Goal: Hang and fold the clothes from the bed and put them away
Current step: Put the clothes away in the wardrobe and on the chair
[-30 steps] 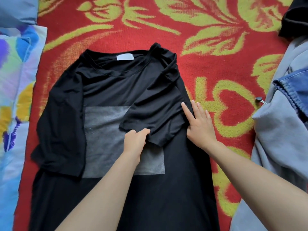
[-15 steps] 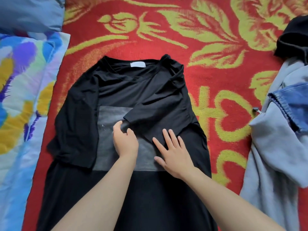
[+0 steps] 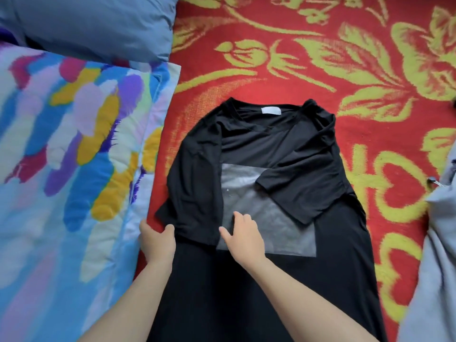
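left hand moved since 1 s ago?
Yes. The left hand went left, off the grey print of the black T-shirt, to the hem of the sleeve folded at the print's left.

One black T-shirt [image 3: 283,149], two hands [image 3: 158,243] [image 3: 243,236], one pillow [image 3: 93,23], one quilt [image 3: 61,144], one blanket [image 3: 320,58].

black T-shirt [image 3: 283,156] flat on red floral blanket [image 3: 370,119], both sleeves folded in | left hand [image 3: 156,239] grips shirt's left edge by sleeve hem | right hand [image 3: 243,239] rests on grey print [image 3: 278,218] | colourful quilt [image 3: 61,144], blue pillow [image 3: 93,23] left | grey garment [image 3: 439,243] right
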Action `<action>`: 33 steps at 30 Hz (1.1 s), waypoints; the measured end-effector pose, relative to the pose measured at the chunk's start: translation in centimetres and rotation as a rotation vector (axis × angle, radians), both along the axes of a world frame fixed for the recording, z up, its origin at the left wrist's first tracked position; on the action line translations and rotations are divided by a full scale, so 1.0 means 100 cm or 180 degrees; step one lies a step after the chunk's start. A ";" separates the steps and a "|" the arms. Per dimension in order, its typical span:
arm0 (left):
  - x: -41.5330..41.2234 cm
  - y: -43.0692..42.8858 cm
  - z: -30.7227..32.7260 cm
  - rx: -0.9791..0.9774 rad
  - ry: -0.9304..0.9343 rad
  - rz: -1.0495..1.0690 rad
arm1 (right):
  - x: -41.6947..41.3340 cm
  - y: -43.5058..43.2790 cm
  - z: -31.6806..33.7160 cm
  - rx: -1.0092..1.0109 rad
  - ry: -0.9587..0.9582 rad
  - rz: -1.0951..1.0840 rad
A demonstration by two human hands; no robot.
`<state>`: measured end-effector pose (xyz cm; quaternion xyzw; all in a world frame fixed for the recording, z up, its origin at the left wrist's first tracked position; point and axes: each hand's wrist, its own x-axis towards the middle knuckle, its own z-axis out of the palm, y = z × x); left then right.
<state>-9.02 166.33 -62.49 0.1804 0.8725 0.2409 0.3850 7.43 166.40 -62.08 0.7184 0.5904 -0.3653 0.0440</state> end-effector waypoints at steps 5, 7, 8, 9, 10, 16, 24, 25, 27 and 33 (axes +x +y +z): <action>-0.026 0.007 0.004 -0.0131 -0.1139 -0.0488 | -0.031 0.011 -0.001 -0.0710 0.0856 -0.1554; -0.033 0.008 0.005 -0.0252 -0.1431 -0.0613 | -0.037 0.014 0.006 -0.0792 0.1015 -0.1734; -0.034 0.008 0.007 -0.0221 -0.1509 -0.0661 | -0.035 0.017 0.010 -0.0796 0.1171 -0.1835; -0.034 0.007 0.008 -0.0136 -0.1516 -0.0650 | -0.032 0.021 0.016 -0.0749 0.1369 -0.1954; -0.036 0.006 0.009 -0.0041 -0.1478 -0.0589 | -0.028 0.026 0.026 -0.0699 0.1637 -0.2115; -0.029 0.008 0.026 -0.0212 -0.1688 -0.0454 | -0.005 0.070 0.087 -0.0349 0.2633 -0.2630; 0.015 0.019 0.034 -0.0954 -0.2687 -0.0486 | -0.003 0.102 0.104 -0.0088 0.3403 -0.3770; 0.018 0.022 0.032 -0.0822 -0.2594 -0.0389 | -0.004 0.101 0.103 -0.0122 0.3469 -0.3979; 0.024 0.028 0.027 -0.0576 -0.3125 0.0250 | -0.002 0.095 0.096 -0.0229 0.3602 -0.4329; 0.029 0.052 0.027 -0.0308 -0.3875 0.1242 | -0.011 0.066 0.082 -0.0745 0.4012 -0.3836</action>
